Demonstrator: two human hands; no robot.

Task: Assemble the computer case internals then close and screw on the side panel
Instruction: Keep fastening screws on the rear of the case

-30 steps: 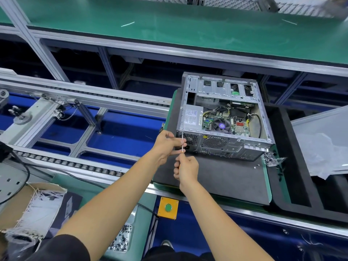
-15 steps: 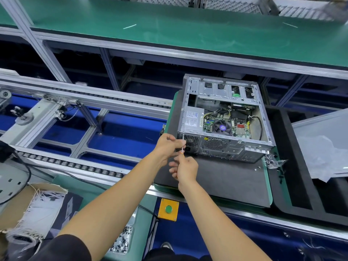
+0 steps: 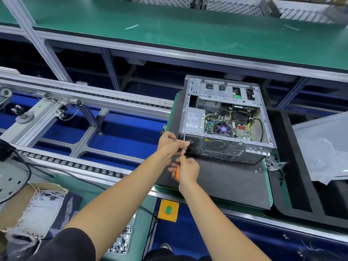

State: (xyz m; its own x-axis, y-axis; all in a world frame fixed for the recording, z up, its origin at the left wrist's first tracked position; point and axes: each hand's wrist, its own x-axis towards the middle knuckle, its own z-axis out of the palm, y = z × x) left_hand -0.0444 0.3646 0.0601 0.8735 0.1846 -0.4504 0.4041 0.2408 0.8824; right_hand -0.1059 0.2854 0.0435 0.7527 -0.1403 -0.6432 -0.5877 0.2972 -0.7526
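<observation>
An open silver computer case [image 3: 226, 119] lies on its side on a dark grey foam pad [image 3: 226, 181], motherboard and fan showing. My right hand [image 3: 187, 171] grips the orange handle of a screwdriver [image 3: 178, 171] whose thin shaft points up at the case's rear left corner. My left hand [image 3: 170, 143] pinches the shaft near its tip, against the rear panel. The side panel [image 3: 323, 146], partly wrapped in plastic, lies to the right.
A small bag of screws [image 3: 273, 163] sits at the pad's right edge. A yellow box with a green button [image 3: 168, 210] is below the pad. A tray of screws [image 3: 120, 242] and a cardboard box [image 3: 28, 206] lie at lower left. Roller conveyor rails [image 3: 75, 162] run on the left.
Both hands shifted slightly down and right relative to the case; the right hand has slid lower on the screwdriver, exposing its orange handle. The camera view moved a little.
</observation>
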